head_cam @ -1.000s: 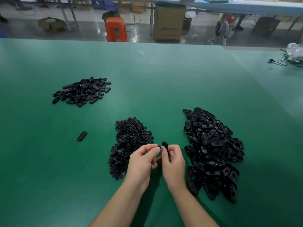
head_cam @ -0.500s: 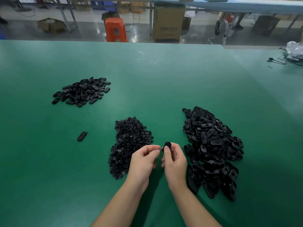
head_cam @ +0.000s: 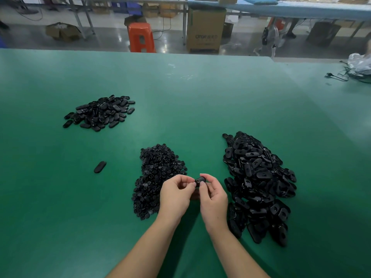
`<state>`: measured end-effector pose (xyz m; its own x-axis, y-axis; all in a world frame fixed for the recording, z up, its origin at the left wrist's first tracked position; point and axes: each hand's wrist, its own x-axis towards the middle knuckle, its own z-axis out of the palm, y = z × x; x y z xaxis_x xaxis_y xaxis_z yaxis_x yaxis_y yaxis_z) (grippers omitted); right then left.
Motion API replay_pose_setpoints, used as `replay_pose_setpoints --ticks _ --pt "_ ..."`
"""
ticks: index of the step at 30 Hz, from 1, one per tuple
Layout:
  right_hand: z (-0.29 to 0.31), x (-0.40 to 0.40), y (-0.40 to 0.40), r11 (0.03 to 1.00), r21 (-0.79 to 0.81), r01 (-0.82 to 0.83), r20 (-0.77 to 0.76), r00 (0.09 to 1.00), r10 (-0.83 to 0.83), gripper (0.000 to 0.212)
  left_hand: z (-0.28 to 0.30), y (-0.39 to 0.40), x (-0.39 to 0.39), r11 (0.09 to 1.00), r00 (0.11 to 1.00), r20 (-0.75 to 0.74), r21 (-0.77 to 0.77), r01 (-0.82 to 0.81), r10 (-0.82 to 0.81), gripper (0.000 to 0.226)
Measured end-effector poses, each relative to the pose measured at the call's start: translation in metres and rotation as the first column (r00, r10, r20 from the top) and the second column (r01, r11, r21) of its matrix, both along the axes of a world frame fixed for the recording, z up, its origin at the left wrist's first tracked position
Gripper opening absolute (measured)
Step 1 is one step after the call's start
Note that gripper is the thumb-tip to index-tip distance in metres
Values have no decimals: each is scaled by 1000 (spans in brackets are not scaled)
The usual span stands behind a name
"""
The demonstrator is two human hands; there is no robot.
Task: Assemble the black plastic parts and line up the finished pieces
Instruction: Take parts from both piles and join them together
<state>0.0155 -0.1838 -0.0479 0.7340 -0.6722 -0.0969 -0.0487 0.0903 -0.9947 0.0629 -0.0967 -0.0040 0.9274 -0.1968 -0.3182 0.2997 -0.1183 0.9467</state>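
Since a second ago, the black oval part (head_cam: 200,180) has turned from standing on end between the hands to lying more level, its broad face and a small central hole toward the camera. Both hands have stayed low and central over the green table (head_cam: 200,101).

Fingertips of both hands meet on this one part. The right hand (head_cam: 213,197) pinches it between thumb and curled forefinger. The left hand (head_cam: 176,195) has its thumb and forefinger pressed together against the part's left end; whether a smaller piece sits between them cannot be told. The remaining fingers of both hands curl loosely inward.

Just beyond the left hand, at about 10 o'clock from the held part, lies a heap of small round black pieces (head_cam: 158,177), partly hidden by the knuckles. At 3 o'clock, just beside the right hand, sits a larger heap of black oval shells (head_cam: 259,181), many showing a slot or hole.

Farther out at 9 o'clock, one single black oval piece (head_cam: 100,167) lies alone on the table. At 10 o'clock, well apart from everything else, a flatter pile of black oval pieces (head_cam: 100,113) spreads out loosely, not in a row.

Past the table's far edge, at 12 o'clock, stand an orange plastic stool (head_cam: 141,37) and a brown cardboard box (head_cam: 205,31) on a grey floor. At 2 o'clock, black cables (head_cam: 345,75) rest beside a clear plastic bag (head_cam: 360,63)
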Motion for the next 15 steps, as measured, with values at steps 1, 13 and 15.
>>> replay_pose_setpoints --ticks 1,13,15 --pt "-1 0 0 1000 -17 -2 -5 1000 2 28 -1 0 1 1000 1000 12 29 2 -2 11" --pt "-1 -1 2 990 -125 -63 -8 998 62 33 -2 1 6 957 987 149 289 18 -63 14" --pt "-1 -1 2 990 -118 -72 -5 997 72 32 0 2 7 946 982 172 325 17 -76 13"
